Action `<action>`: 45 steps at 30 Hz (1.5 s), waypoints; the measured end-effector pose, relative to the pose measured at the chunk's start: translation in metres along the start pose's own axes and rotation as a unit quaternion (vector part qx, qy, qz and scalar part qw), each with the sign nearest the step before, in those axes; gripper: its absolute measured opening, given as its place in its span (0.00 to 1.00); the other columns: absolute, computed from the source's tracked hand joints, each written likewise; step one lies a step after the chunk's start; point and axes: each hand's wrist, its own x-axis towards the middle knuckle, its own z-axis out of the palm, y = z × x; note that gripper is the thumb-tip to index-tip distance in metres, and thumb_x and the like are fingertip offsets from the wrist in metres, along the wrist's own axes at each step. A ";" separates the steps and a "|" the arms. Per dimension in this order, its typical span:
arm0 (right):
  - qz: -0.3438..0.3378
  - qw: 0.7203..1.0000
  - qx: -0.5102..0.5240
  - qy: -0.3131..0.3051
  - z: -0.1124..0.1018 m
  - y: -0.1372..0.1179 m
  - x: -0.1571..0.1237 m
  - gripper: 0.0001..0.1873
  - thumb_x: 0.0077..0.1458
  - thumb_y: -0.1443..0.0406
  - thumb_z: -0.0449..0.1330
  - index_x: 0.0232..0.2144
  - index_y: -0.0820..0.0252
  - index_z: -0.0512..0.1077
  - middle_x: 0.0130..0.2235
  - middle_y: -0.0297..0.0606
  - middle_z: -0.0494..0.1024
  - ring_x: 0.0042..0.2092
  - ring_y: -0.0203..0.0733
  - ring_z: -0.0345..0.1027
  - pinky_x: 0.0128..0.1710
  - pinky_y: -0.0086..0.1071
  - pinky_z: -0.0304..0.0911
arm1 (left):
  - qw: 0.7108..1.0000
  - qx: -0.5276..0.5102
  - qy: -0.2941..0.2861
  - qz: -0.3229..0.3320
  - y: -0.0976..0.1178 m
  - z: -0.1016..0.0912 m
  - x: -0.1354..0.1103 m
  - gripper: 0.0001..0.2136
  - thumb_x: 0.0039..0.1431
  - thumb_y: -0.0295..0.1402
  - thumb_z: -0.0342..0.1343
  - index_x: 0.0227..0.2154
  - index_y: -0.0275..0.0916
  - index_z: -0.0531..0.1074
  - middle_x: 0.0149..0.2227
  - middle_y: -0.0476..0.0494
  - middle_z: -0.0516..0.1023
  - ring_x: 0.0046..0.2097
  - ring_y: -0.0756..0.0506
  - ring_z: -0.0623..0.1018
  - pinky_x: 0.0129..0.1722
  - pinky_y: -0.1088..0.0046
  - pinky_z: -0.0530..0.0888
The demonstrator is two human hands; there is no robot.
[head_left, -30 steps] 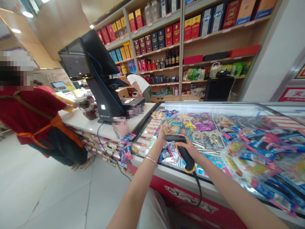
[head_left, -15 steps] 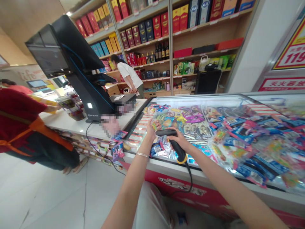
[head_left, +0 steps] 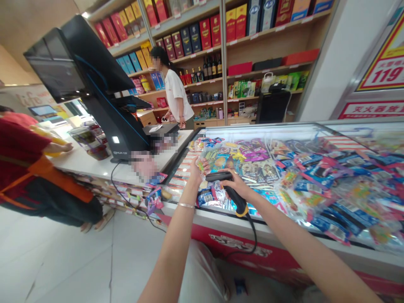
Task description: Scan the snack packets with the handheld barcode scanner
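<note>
My right hand (head_left: 237, 185) is shut around the black grip of a handheld barcode scanner (head_left: 232, 192), which has a yellow ring at its base. A coiled black cable (head_left: 251, 248) hangs from the scanner over the front of the chest. My left hand (head_left: 198, 171) is raised beside the scanner, its fingers closed on a small colourful packet (head_left: 202, 165). The packet is hard to separate from those behind it. Both hands are above a chest freezer (head_left: 318, 130) filled with bright snack packets (head_left: 252, 164).
A white checkout counter (head_left: 94, 168) with a black till terminal (head_left: 94, 75) lies to the left. A person in a red top and orange apron (head_left: 28, 168) stands there. Another person in a white shirt (head_left: 176, 94) stands by shelves of boxed liquor (head_left: 195, 35).
The whole view has swung so the scene sits further left. The person in the white shirt has straightened up. My hands stay over the freezer, with the scanner still gripped.
</note>
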 end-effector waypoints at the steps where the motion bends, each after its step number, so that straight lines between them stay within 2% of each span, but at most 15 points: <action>1: 0.001 1.000 -0.001 -0.002 -0.001 0.001 0.000 0.29 0.43 0.63 0.62 0.48 0.53 0.58 0.23 0.25 0.73 0.14 0.37 0.65 0.12 0.29 0.61 | 1.000 -0.008 -0.003 -0.004 0.000 0.001 0.000 0.18 0.58 0.47 0.46 0.22 0.38 0.61 0.16 0.56 0.54 0.16 0.55 0.57 0.14 0.80 0.57; 7: 0.011 1.000 -0.016 -0.020 -0.002 0.001 0.000 0.27 0.44 0.62 0.61 0.47 0.52 0.59 0.23 0.25 0.73 0.15 0.37 0.65 0.12 0.28 0.62 | 0.999 -0.043 -0.028 -0.014 0.002 0.002 -0.003 0.18 0.59 0.45 0.44 0.21 0.37 0.61 0.16 0.55 0.55 0.16 0.55 0.58 0.15 0.80 0.56; 18: 0.012 1.000 -0.016 -0.018 0.000 -0.002 -0.002 0.27 0.43 0.62 0.62 0.46 0.53 0.59 0.22 0.24 0.72 0.14 0.37 0.64 0.12 0.28 0.62 | 0.999 0.008 -0.036 -0.020 -0.002 0.004 -0.003 0.17 0.56 0.46 0.48 0.21 0.38 0.60 0.16 0.55 0.54 0.15 0.55 0.56 0.14 0.79 0.51; 28: 0.009 1.000 -0.017 -0.019 -0.001 -0.005 -0.004 0.27 0.43 0.63 0.61 0.47 0.52 0.58 0.22 0.25 0.73 0.14 0.37 0.64 0.12 0.28 0.61 | 0.998 0.037 -0.051 -0.012 0.000 0.005 -0.005 0.16 0.56 0.45 0.49 0.23 0.37 0.63 0.15 0.55 0.54 0.16 0.55 0.57 0.14 0.79 0.53; 34: -0.011 1.000 -0.003 -0.006 -0.005 -0.010 -0.005 0.28 0.43 0.62 0.62 0.47 0.52 0.59 0.22 0.25 0.73 0.14 0.36 0.64 0.12 0.28 0.61 | 0.998 0.051 -0.028 0.000 0.000 0.005 -0.006 0.16 0.56 0.46 0.48 0.24 0.37 0.64 0.16 0.55 0.56 0.16 0.55 0.58 0.14 0.79 0.53; 40: -0.008 1.000 -0.012 -0.013 -0.007 -0.010 -0.004 0.28 0.43 0.62 0.62 0.48 0.51 0.59 0.24 0.26 0.73 0.15 0.37 0.65 0.13 0.29 0.62 | 0.998 0.049 -0.041 -0.005 0.001 0.007 -0.008 0.16 0.54 0.46 0.50 0.24 0.37 0.63 0.17 0.56 0.54 0.16 0.55 0.56 0.15 0.80 0.53; 45: -0.003 1.000 -0.013 0.000 -0.008 -0.007 -0.002 0.28 0.43 0.61 0.62 0.48 0.52 0.60 0.24 0.26 0.73 0.16 0.36 0.65 0.13 0.28 0.61 | 0.996 0.086 -0.026 0.001 -0.002 0.011 -0.009 0.17 0.51 0.47 0.54 0.23 0.37 0.62 0.17 0.56 0.54 0.17 0.56 0.56 0.15 0.79 0.50</action>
